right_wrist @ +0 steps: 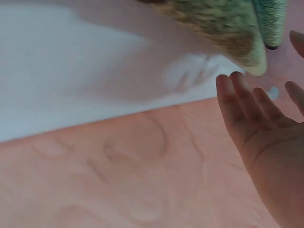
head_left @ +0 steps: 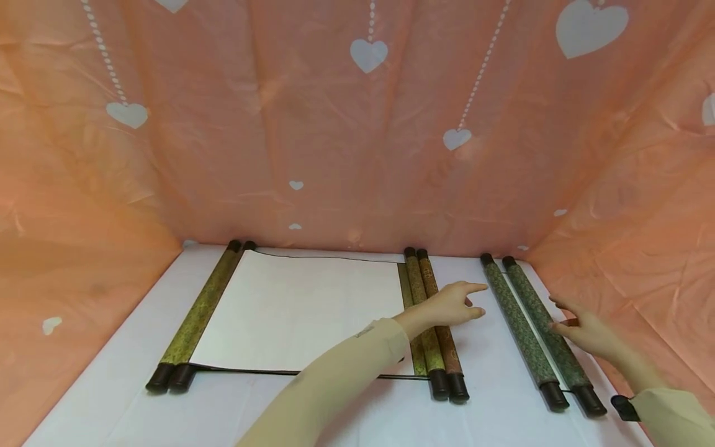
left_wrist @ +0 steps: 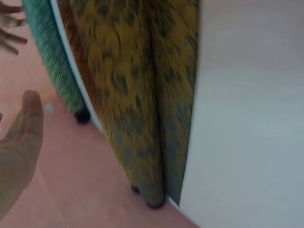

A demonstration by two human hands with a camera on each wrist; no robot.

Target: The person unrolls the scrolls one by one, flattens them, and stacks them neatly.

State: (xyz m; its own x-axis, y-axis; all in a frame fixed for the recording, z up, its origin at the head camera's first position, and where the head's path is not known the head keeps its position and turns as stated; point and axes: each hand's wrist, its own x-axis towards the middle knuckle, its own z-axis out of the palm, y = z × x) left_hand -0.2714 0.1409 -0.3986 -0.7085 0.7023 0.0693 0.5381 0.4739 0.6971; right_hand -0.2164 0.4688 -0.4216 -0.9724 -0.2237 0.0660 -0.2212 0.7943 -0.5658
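A pair of green patterned scroll rollers [head_left: 519, 323] lies at the table's right. My right hand [head_left: 583, 332] is open, its straight fingers at the outer green roller. My left hand [head_left: 455, 304] is open too, reaching across the gold-brown rollers [head_left: 420, 276] and hovering in the gap just left of the green pair. In the left wrist view the palm [left_wrist: 19, 142] floats apart from the gold rollers [left_wrist: 137, 104] and the green roller [left_wrist: 52, 61]. The right wrist view has the flat palm [right_wrist: 261, 128] below a roller end [right_wrist: 223, 23]. Whether the right fingers touch the roller is unclear.
An unrolled scroll's white sheet [head_left: 301, 310] spans from olive rollers [head_left: 195, 316] at the left to the gold-brown pair. All lie on a white table [head_left: 491, 397]. A pink heart-printed sheet [head_left: 357, 155] walls the back and both sides, close by the right hand.
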